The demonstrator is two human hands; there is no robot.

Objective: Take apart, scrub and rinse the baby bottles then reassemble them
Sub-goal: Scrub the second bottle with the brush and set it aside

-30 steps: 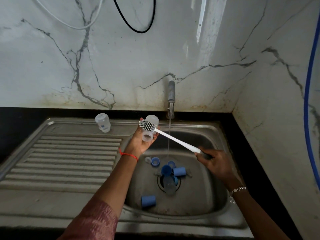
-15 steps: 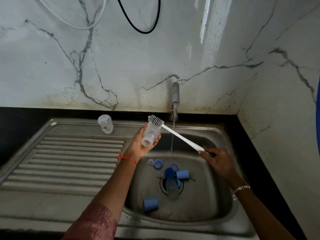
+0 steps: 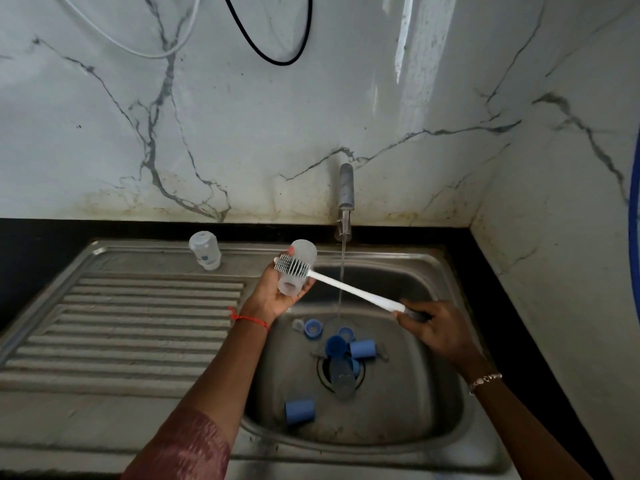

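Pink patterned cloth of a sleeve point(image 3: 187, 452) covers the left forearm at the nearest edge. Nearer than both grips, a light blue plastic cap point(image 3: 299, 412) lies on its side on the floor of the stainless steel sink point(image 3: 433, 393). Past it, a clear plastic bottle body point(image 3: 343, 375) lies over the drain, directly below the gap between the two hands. Just beyond that sit a dark blue round cap point(image 3: 335, 344), a light blue cylindrical cap point(image 3: 362, 348) and a blue screw ring point(image 3: 313, 329).

The right hand point(image 3: 440, 332) clenches the dark grip end of a long white bottle brush point(image 3: 353, 292), whose shaft slants up and left from that grip. The left hand point(image 3: 277, 296), a red thread point(image 3: 249, 319) at its wrist, grasps a small clear baby bottle point(image 3: 298, 268) held over the basin's left edge, its open mouth tilted down toward the palm. The brush's grey bristle head point(image 3: 292, 265) lies across the bottle's outer side, just above the fingers.

Between the grips, a thin stream of water point(image 3: 342, 278) falls from the grey metal tap point(image 3: 345, 199) and crosses behind the shaft. Left of and beyond the left hand's grip, a second clear bottle point(image 3: 205, 250) stands on the sink's back ledge. White veined marble wall point(image 3: 242, 133) rises behind.
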